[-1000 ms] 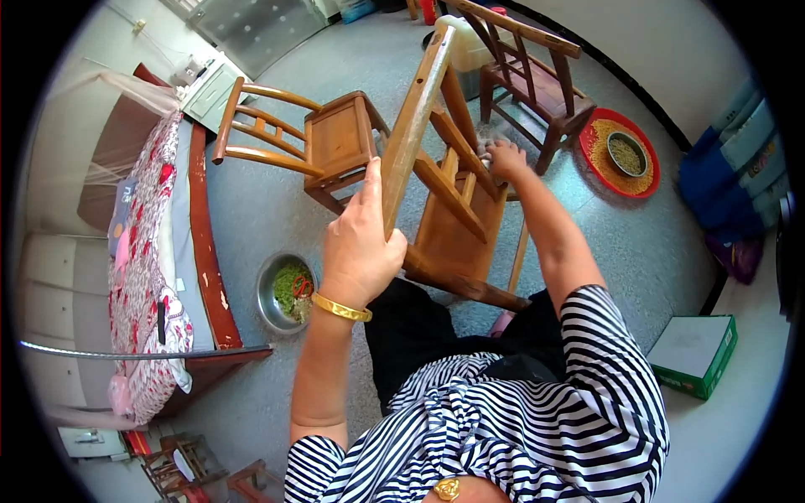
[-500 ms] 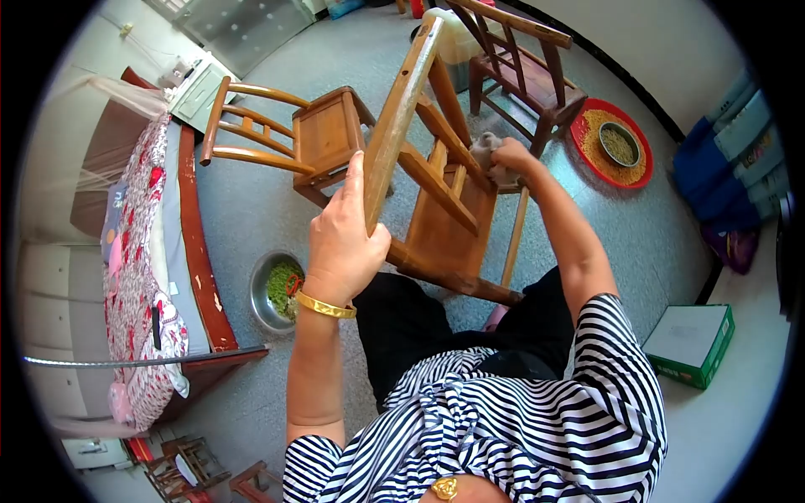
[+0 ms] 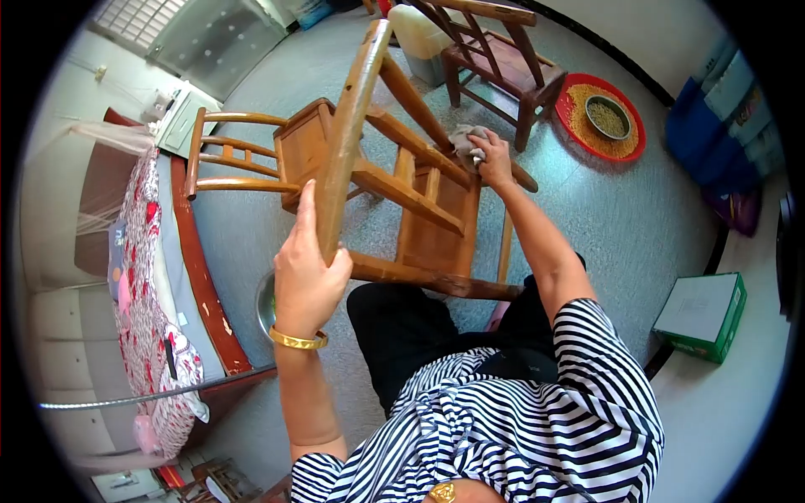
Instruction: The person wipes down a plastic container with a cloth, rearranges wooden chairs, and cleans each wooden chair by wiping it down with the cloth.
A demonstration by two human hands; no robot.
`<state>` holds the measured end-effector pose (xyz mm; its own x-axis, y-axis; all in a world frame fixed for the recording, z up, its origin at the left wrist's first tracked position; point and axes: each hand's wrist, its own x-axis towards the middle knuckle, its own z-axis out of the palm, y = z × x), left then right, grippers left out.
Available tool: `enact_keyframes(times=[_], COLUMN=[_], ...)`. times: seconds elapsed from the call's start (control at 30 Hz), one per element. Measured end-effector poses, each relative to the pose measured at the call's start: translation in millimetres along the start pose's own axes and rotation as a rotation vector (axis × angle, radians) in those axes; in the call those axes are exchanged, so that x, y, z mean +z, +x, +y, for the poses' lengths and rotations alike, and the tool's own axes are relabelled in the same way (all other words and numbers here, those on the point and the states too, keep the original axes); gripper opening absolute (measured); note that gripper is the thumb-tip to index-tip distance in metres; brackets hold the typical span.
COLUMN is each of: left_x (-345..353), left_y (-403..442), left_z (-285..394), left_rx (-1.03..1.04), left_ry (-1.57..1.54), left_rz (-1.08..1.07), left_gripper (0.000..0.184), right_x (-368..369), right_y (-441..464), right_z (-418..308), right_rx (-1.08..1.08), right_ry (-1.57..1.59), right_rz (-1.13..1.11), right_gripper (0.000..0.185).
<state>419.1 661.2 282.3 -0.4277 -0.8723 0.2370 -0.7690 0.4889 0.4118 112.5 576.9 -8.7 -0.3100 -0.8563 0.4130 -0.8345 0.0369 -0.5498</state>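
Note:
A wooden chair (image 3: pixel 436 226) stands tilted in front of my legs, its slatted back towards me. My left hand (image 3: pixel 309 272) is wrapped round the long outer post at the near left, the index finger stretched along the wood. On the far side, my right hand (image 3: pixel 496 159) grips a crumpled grey cloth (image 3: pixel 466 149). That cloth presses on the chair's far post, close to where the rails join it.
Another wooden chair (image 3: pixel 302 151) stands behind the left post, and a darker chair (image 3: pixel 507 71) at the back. A red tray (image 3: pixel 639 138) of yellow grains holds a metal bowl (image 3: pixel 625 117). A bed (image 3: pixel 201 285), a metal basin (image 3: pixel 265 306) and a green box (image 3: pixel 708 323) flank me.
The held chair has shifted left in view, and the room has shifted with the camera. My right hand and the cloth moved slightly left; more of the far post's end shows. Both grips stay.

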Motion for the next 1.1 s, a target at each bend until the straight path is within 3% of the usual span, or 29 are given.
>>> enact_keyframes(times=[0.07, 0.2, 0.27, 0.33, 0.37, 0.53, 0.57, 0.67, 0.7, 0.73, 0.8, 0.9, 1.0, 1.07, 1.1], left_x=[-2.3, -1.4, -3.3, -3.6, -3.5, -1.9, -3.1, -1.5, -1.4, -2.8, -5.2, 0.6, 1.4, 1.9, 1.3], left_y=[-0.2, -0.8, -0.9, -1.1, -1.1, 0.3, 0.7, 0.3, 0.7, 1.1, 1.3, 1.5, 2.8, 4.6, 5.1], left_z=[0.0, -1.7, 1.5, 3.4, 3.8, 3.5, 4.5, 2.2, 1.3, 3.8, 10.0, -0.2, -3.2, -3.9, -4.5], left_rx=[-0.056, -0.003, -0.028, -0.055, -0.06, 0.006, -0.013, -0.013, 0.005, 0.008, -0.086, 0.002, 0.004, -0.007, -0.021], left_ry=[-0.005, -0.003, 0.008, 0.017, -0.001, 0.002, -0.006, 0.014, 0.045, 0.041, 0.01, 0.026, 0.033, 0.032, 0.038], left_rz=[-0.034, -0.023, -0.044, -0.066, -0.062, -0.025, -0.038, -0.035, -0.013, -0.008, -0.08, -0.004, 0.002, -0.002, -0.012], left_gripper=[0.069, 0.069, 0.069, 0.07, 0.07, 0.07, 0.07, 0.07, 0.07, 0.07, 0.071, 0.071, 0.072, 0.072, 0.073], right_x=[10.1, 32.0, 30.3, 19.5, 13.4, 3.9, 17.9, 12.6, 25.1, 17.3, -7.2, -29.6, -36.0, -52.1, -55.6], right_y=[-9.6, -32.3, -43.4, -52.9, -56.3, -68.4, -80.6, -87.2, -94.6, -96.4, -105.9, -122.4, -146.9, -144.4, -140.8], right_z=[8.2, 49.7, 71.5, 84.6, 87.9, 67.7, 64.1, 62.9, 81.8, 76.8, 52.3, 22.3, 13.1, -6.6, -5.1], right_rx=[0.117, 0.348, 0.442, 0.534, 0.536, 0.564, 0.515, 0.496, 0.286, 0.283, 0.283, 0.297, 0.139, -0.221, -0.227], right_ry=[0.17, 0.186, 0.123, -0.041, -0.039, -0.291, -0.329, -0.272, -0.374, -0.378, -0.294, -0.326, -0.334, -0.285, -0.293], right_rz=[0.229, 0.254, 0.187, -0.032, -0.032, -0.482, -0.277, -0.358, -0.36, -0.354, -0.439, -0.702, -0.886, -1.203, -1.199], right_gripper=[0.055, 0.054, 0.05, 0.042, 0.042, 0.024, 0.022, 0.03, 0.028, 0.028, 0.029, 0.023, 0.023, 0.024, 0.024])
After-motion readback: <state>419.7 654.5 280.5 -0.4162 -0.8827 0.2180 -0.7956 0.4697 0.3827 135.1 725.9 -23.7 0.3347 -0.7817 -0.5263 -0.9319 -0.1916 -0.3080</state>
